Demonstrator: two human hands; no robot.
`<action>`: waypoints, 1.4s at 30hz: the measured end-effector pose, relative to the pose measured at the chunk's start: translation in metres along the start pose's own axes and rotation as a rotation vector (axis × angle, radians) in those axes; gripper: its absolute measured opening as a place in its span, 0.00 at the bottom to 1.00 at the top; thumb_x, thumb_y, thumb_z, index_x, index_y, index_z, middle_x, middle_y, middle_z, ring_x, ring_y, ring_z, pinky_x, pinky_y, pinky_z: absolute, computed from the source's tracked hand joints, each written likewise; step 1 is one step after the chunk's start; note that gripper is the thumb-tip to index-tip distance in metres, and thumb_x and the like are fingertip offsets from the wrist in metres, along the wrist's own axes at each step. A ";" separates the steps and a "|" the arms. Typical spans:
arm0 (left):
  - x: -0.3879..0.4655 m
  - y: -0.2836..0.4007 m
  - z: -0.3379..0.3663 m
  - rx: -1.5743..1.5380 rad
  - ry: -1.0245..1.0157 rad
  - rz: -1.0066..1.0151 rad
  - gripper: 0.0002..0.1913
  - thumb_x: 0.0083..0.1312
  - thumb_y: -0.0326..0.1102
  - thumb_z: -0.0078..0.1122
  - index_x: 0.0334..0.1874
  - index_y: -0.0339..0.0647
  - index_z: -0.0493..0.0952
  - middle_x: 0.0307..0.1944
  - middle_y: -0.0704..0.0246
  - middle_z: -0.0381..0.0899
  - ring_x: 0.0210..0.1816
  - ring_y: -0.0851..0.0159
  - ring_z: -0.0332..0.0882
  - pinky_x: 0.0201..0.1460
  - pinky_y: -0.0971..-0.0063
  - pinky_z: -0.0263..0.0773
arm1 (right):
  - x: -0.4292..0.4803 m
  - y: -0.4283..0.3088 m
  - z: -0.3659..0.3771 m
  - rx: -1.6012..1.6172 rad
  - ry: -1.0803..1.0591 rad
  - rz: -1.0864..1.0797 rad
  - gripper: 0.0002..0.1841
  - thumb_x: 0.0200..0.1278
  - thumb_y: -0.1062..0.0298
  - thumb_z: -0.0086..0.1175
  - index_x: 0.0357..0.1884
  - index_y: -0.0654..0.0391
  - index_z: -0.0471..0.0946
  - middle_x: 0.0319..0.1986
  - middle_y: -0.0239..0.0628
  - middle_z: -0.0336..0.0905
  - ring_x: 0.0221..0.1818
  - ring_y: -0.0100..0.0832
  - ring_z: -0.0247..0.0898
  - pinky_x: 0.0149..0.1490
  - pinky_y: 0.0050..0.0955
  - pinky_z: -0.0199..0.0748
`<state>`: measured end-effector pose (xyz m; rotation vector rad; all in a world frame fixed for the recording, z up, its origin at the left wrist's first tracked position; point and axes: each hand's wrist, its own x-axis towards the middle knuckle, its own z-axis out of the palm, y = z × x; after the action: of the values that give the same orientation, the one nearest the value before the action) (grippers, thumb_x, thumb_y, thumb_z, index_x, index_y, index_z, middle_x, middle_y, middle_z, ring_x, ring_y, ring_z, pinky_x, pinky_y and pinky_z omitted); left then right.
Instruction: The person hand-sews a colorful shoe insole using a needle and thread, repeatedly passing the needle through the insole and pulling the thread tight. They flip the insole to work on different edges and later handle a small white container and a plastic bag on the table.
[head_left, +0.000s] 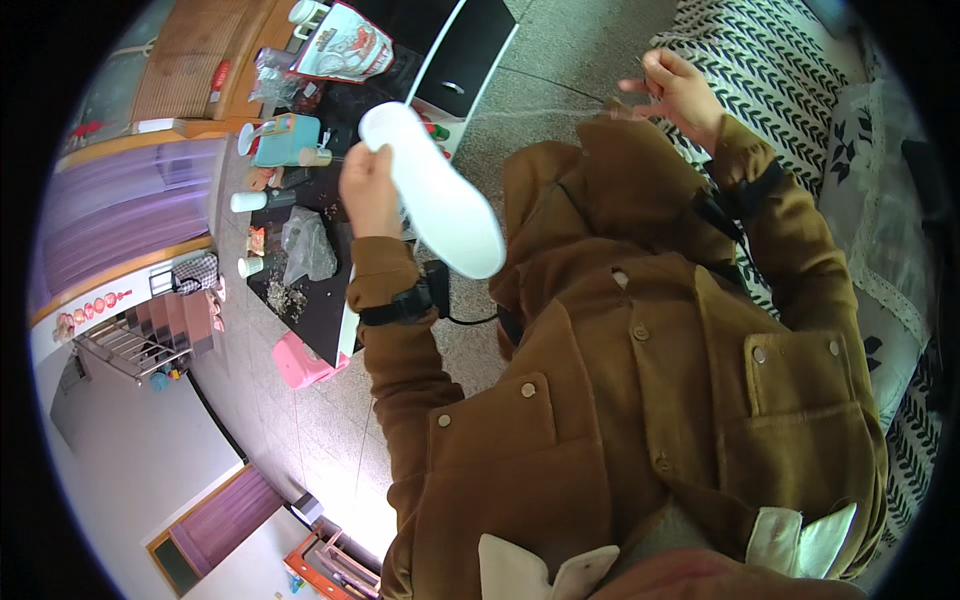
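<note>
My left hand (371, 191) grips a white shoe insole (450, 199) by its edge near the narrower end. The insole is raised over the gap between the dark table and my lap, its flat face towards me. Off to the right, above my knee, my right hand (681, 94) pinches a thin dark item, perhaps a needle (640, 61), between thumb and forefinger. Its other fingers are spread. A faint pale thread (540, 113) runs from the insole's side towards my right hand. Where the thread ends is too blurred to tell.
A black-topped table (330, 330) carries a clear plastic bag (307, 244), a printed pouch (349, 45), a light-blue box (289, 140) and scattered crumbs (285, 300). Below it stands a pink stool (304, 364). A leaf-patterned sofa cover (757, 82) lies to my right.
</note>
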<state>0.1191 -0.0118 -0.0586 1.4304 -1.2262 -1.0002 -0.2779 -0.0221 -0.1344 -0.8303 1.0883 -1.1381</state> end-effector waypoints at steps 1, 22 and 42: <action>-0.001 0.002 0.008 -0.027 -0.026 -0.023 0.08 0.68 0.26 0.53 0.46 0.32 0.76 0.35 0.71 0.80 0.34 0.77 0.75 0.38 0.81 0.69 | -0.002 -0.003 0.005 0.289 -0.081 0.076 0.04 0.76 0.65 0.45 0.42 0.52 0.69 0.26 0.25 0.65 0.40 0.27 0.77 0.49 0.35 0.82; -0.040 0.057 0.084 0.621 -0.089 1.212 0.13 0.53 0.23 0.63 0.40 0.48 0.85 0.41 0.70 0.76 0.42 0.61 0.74 0.45 0.70 0.71 | -0.051 -0.052 0.098 0.317 -0.443 0.218 0.16 0.72 0.56 0.52 0.46 0.62 0.79 0.37 0.32 0.80 0.39 0.22 0.78 0.49 0.24 0.80; -0.053 0.046 0.105 -0.364 -0.298 0.019 0.09 0.73 0.31 0.52 0.49 0.32 0.75 0.36 0.70 0.80 0.26 0.81 0.66 0.23 0.87 0.57 | -0.047 -0.034 0.083 0.137 -0.120 -0.144 0.13 0.76 0.71 0.43 0.58 0.58 0.71 0.32 0.28 0.75 0.35 0.21 0.73 0.43 0.20 0.75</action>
<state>0.0006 0.0233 -0.0341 1.0097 -1.1878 -1.3803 -0.2108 0.0143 -0.0675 -0.8677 0.8529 -1.2515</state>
